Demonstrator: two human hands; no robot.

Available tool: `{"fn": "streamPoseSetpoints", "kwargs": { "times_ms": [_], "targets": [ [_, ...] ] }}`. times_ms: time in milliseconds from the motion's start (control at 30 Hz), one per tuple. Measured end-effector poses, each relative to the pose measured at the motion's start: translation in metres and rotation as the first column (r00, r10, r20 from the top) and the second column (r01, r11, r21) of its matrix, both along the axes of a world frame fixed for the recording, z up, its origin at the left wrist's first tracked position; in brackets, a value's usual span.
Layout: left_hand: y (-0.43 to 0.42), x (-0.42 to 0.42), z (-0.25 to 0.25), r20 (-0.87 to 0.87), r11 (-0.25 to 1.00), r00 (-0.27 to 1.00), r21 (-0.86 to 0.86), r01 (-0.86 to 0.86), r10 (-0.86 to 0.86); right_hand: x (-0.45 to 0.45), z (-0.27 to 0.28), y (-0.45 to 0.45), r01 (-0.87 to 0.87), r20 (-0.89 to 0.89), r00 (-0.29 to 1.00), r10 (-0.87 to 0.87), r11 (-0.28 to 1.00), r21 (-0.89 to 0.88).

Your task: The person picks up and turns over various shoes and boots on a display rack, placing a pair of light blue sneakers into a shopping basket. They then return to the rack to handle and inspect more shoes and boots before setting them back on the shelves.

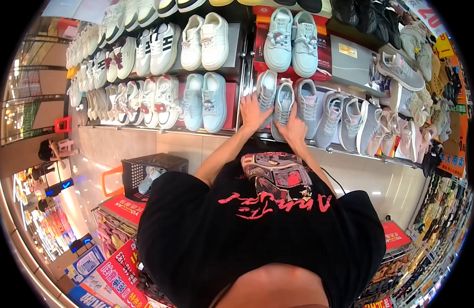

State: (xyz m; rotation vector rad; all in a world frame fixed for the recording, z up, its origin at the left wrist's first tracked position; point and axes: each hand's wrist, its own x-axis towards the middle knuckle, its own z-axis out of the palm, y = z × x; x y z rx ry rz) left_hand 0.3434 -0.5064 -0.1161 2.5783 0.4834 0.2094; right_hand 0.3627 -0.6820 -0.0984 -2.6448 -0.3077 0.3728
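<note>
My left hand (254, 111) is closed around the lower side of a grey lace-up sneaker (266, 88) on the front of the shoe rack. My right hand (293, 126) grips the grey sneaker (284, 98) beside it, with fingers along its side and laces. Both shoes stand tilted, side by side. Just right of my right hand is another grey sneaker (307, 97) with a pink mark on its tongue. Pale blue sneakers (278, 43) sit on the tier above, and a light blue pair (214, 102) stands left of my left hand.
A metal rail (160, 131) edges the rack's front. White sneakers (166, 100) fill the left side, more grey sneakers (330, 115) the right. Behind on the left are a black basket (167, 163) with a shoe inside and an orange stool (109, 182). A person (49, 150) is farther off.
</note>
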Motion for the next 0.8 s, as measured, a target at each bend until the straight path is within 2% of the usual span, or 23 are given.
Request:
{"fn": "streamPoseSetpoints", "kwargs": {
  "times_ms": [200,500,567,600,667,800],
  "targets": [
    [-0.002,-0.014,-0.003,-0.002,0.999,1.0,0.036,-0.016,0.017,-0.003,-0.009,-0.002,0.017,0.077,0.997,-0.02,0.999,0.046],
    [-0.001,-0.008,0.005,-0.006,1.0,1.0,0.003,0.027,-0.027,-0.003,-0.001,0.002,0.051,0.058,0.997,-0.054,0.998,0.045],
    [-0.002,-0.005,-0.001,-0.081,0.999,0.996,-0.006,0.034,-0.035,-0.004,-0.007,-0.001,0.07,0.032,0.997,-0.07,0.997,0.023],
    [-0.003,-0.006,-0.001,-0.037,0.999,0.998,0.0,0.041,-0.041,-0.004,-0.01,-0.003,0.074,0.038,0.996,-0.075,0.997,0.016],
    [-0.007,-0.011,0.0,-0.063,1.0,0.998,-0.005,0.024,-0.024,-0.003,-0.015,-0.002,0.158,0.042,0.986,-0.161,0.984,0.078],
    [-0.009,-0.026,0.002,-0.079,1.0,0.997,0.015,0.02,-0.019,0.007,-0.008,0.004,0.104,0.07,0.992,-0.106,0.994,0.031]
  ]
}}
